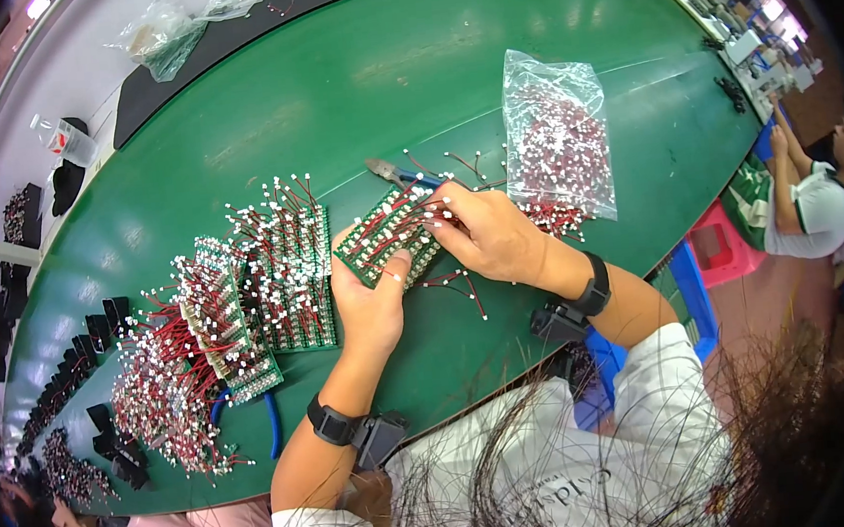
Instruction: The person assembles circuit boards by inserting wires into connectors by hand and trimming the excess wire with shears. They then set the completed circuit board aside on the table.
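Note:
My left hand (370, 303) grips a green circuit-board panel (371, 230) by its near left edge, with the thumb lying over the top. Rows of small white parts and red-and-black wire leads with white plugs stand up from it. At the panel's right side, the fingers of my right hand (488, 233) pinch together among the leads and seem to hold a wire lead; its end is hidden by the fingers. Just beyond the panel lie cutting pliers (394, 173) with blue handles. A few loose leads (472, 294) rest near my right wrist.
Left of my hands stand wired board panels (293, 285) beside a large heap of leads (168, 396). A clear bag of leads (557, 141) lies at the right. Blue-handled pliers (273, 424) are partly under the left panels. Other people sit at both sides of the green table (346, 79).

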A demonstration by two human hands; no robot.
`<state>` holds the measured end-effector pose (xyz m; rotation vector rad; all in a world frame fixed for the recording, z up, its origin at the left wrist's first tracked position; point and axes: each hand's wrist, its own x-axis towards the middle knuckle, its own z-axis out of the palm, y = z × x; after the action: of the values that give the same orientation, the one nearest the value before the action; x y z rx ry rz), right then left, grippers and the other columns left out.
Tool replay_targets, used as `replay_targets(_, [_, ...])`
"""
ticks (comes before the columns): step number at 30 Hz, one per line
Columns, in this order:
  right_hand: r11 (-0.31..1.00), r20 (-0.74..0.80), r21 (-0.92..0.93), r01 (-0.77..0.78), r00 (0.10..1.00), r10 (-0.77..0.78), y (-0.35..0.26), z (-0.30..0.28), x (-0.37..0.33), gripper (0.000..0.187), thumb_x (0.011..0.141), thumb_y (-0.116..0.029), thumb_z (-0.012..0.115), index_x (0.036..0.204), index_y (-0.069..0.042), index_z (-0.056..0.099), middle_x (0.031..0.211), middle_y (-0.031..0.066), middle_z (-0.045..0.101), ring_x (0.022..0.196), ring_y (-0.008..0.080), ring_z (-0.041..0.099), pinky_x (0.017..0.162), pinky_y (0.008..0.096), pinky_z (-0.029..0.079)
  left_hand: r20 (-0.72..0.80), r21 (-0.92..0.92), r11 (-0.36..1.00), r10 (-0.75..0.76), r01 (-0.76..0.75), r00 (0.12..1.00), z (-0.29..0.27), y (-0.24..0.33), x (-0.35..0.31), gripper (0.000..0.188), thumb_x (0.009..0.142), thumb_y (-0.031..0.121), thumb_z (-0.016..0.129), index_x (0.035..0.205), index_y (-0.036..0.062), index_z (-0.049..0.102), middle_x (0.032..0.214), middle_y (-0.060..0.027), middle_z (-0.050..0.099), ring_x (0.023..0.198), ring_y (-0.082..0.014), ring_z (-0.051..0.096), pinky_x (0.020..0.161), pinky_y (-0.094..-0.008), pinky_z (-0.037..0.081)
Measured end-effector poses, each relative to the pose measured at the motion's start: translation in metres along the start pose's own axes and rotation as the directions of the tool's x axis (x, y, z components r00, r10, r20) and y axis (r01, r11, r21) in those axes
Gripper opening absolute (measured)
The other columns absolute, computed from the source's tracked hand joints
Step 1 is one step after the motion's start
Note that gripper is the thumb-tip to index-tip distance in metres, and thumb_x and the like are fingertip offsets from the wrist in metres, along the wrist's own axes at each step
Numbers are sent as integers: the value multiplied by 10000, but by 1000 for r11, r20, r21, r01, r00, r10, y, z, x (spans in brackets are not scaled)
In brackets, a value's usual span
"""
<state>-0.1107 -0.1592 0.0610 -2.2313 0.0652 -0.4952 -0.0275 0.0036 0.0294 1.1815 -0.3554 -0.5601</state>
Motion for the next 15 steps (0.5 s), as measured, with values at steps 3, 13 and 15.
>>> replay_targets(3, [998,-55,-11,60,997,-60,6,3,-1,154,882,-43,630,981,18,529,710,182,633,603,354,639,527,412,463,18,53,998,29,-30,999,-1,1,-1,424,853,-16,660,1229,7,467,1083,-55,605,968,-112,590,888,-272,482])
replay_targets(13, [999,-50,-29,42,998,-44,6,3,-1,206,827,-56,632,994,5,528,707,194,622,638,395,636,568,451,494,98,104,993,47,-58,994,3,7,-5,489,850,-8,678,1257,26,408,1089,-47,574,967,-102,581,823,-265,499])
replay_targets(15, [999,-57,-24,37,998,-39,6,3,-1,210,823,-62,639,992,2,532,705,193,621,637,392,637,570,450,497,114,133,988,63,-78,991,3,7,-5,495,853,-7,676,1261,29,398,1087,-47,573,962,-100,580,809,-262,502])
